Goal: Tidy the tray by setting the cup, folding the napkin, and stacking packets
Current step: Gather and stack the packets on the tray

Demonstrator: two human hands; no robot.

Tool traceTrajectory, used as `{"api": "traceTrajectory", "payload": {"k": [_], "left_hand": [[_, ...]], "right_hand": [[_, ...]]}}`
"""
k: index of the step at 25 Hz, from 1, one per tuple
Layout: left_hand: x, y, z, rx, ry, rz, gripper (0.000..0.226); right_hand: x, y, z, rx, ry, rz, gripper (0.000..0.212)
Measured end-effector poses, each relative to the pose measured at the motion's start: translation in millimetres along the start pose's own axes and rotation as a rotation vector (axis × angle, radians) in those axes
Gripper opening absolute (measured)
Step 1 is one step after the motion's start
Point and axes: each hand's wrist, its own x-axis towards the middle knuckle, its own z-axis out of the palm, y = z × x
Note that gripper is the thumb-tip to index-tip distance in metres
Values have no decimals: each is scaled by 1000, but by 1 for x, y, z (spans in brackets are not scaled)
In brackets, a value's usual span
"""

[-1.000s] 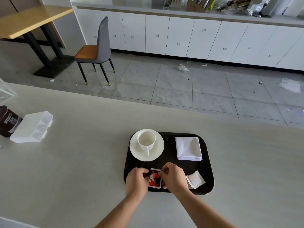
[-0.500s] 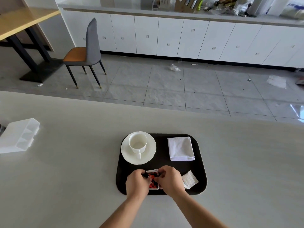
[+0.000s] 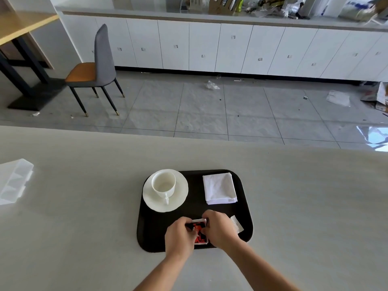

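A black tray [image 3: 244, 208] lies on the pale counter in front of me. On its far left a white cup [image 3: 163, 184] stands upright on a white saucer [image 3: 180, 196], handle toward me. A folded white napkin [image 3: 219, 188] lies at the far right. At the near edge both hands pinch a stack of red and black packets [image 3: 199, 232]: my left hand [image 3: 179, 236] at its left side, my right hand [image 3: 218, 228] at its right. A white packet [image 3: 236, 226] lies beside my right hand, partly hidden by it.
A clear plastic compartment box [image 3: 13, 180] sits at the counter's left edge. Beyond the counter are a tiled floor with scattered litter, a grey and orange chair [image 3: 98, 66] and white cabinets.
The view has shifted left and tilted up, so the brown jar has left the frame. Both hands stay on the red packets at the tray's near edge.
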Motion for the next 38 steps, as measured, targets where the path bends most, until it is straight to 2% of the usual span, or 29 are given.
{"api": "traceTrajectory", "payload": {"k": [9,11,14,16,20,22,24,26,27,32,36,38], "left_hand": [[2,-1,-1,20,2,62,28],[1,-3,-2,11,-7,69,32],[0,-8,-7,28,21,102,33],[-2,-8,-9,76,37,183,27],[-8,9,5,309,-9,553,23],[-10,21,17,469,-56,710,27],[-10,31,25,602,-84,766,25],[-7,37,29,705,-93,779,21],[-6,39,31,734,-112,773,21],[-7,45,30,849,-205,818,7],[-8,38,34,770,-179,845,10],[-7,39,33,530,-159,697,11]], "right_hand": [[3,4,1,-4,63,-43,26],[-2,8,-4,69,120,-55,31],[-6,37,-26,129,272,50,25],[-11,65,-41,34,243,56,31],[-18,83,-48,-258,-38,-164,54],[-18,83,-44,-332,-25,-219,41],[-19,84,-45,-328,26,-245,24],[-20,89,-47,-317,64,-274,12],[-20,92,-48,-315,79,-293,13],[-28,100,-47,-179,73,-316,32],[-30,97,-40,-204,171,-304,20],[-31,97,-41,-28,269,-191,21]]}}
